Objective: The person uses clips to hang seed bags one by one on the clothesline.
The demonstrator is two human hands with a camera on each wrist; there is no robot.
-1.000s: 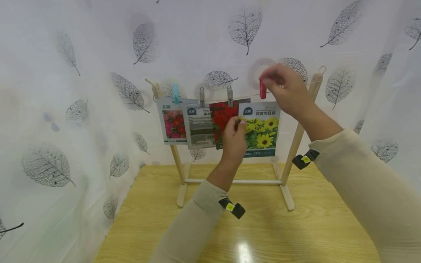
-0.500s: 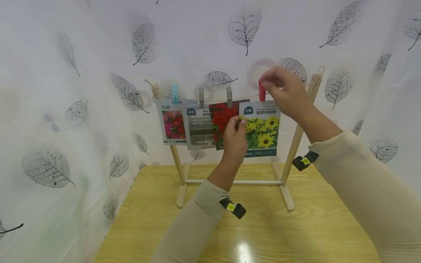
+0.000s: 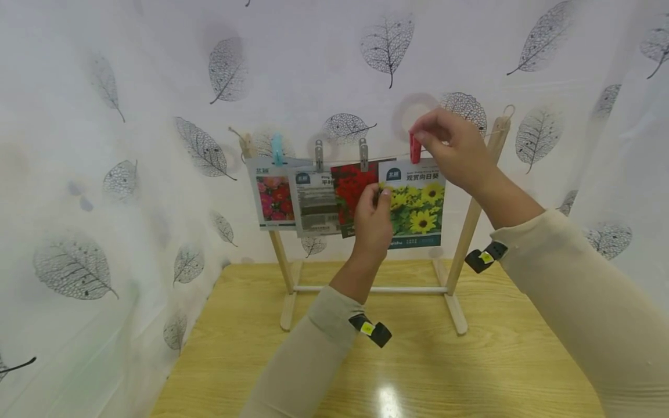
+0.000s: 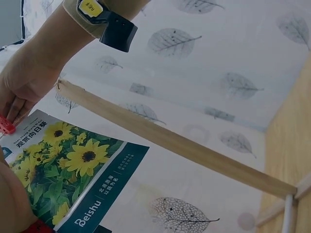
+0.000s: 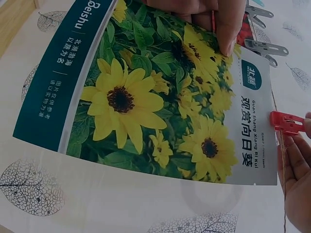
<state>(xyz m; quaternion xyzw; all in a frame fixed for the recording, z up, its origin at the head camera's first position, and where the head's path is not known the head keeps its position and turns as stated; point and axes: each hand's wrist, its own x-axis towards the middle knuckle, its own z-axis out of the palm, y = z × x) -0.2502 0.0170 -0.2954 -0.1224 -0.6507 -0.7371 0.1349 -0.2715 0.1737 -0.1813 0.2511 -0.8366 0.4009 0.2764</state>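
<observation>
My left hand (image 3: 372, 223) pinches the left edge of a seed packet (image 3: 418, 209) printed with yellow sunflowers, holding it upright just below the string. Above it, my right hand (image 3: 457, 151) grips a red clothespin (image 3: 415, 148) between thumb and fingers. In the right wrist view the clothespin (image 5: 285, 122) sits at the string, its tip overlapping the packet's grey top edge. The left wrist view shows the packet (image 4: 80, 165) hanging by the wooden post, with the right hand (image 4: 29, 80) at its top.
Three other packets hang to the left: a pink-flowered one (image 3: 275, 197) under a blue clip (image 3: 277, 149), a grey one (image 3: 316, 200) and a red-flowered one (image 3: 351, 186) under metal clips (image 3: 363, 154). The wooden frame (image 3: 465, 244) stands on a wood-grain table (image 3: 418, 360).
The red clothespin has come down slightly and the sunflower packet has risen a little, so the gap between them has closed. Both hands keep their grips.
</observation>
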